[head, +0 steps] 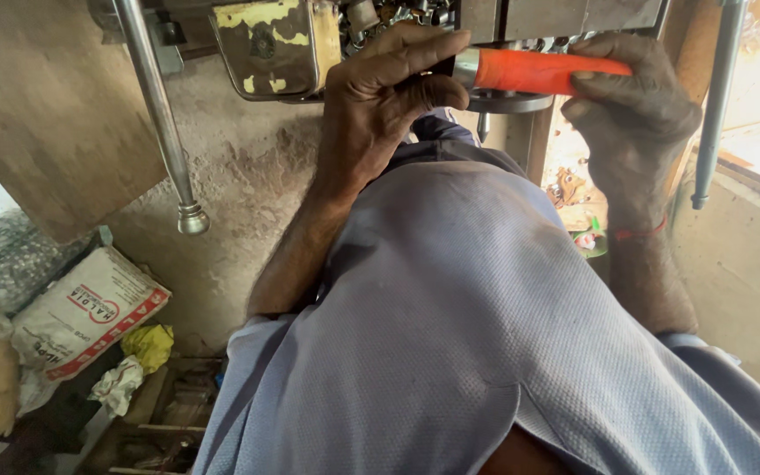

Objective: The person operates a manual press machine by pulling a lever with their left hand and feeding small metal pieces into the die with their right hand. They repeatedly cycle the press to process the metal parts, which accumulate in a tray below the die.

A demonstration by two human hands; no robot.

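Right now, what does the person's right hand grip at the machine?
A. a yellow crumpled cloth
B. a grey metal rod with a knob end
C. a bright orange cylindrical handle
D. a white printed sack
C: the right hand wraps the far end of the bright orange cylindrical handle, while the left hand pinches its metal end.

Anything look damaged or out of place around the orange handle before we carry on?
The box-like metal housing left of the left hand has yellow paint flaking off in patches. The right hand grips the orange handle normally. A white sack and yellow rag lie loose on the floor.
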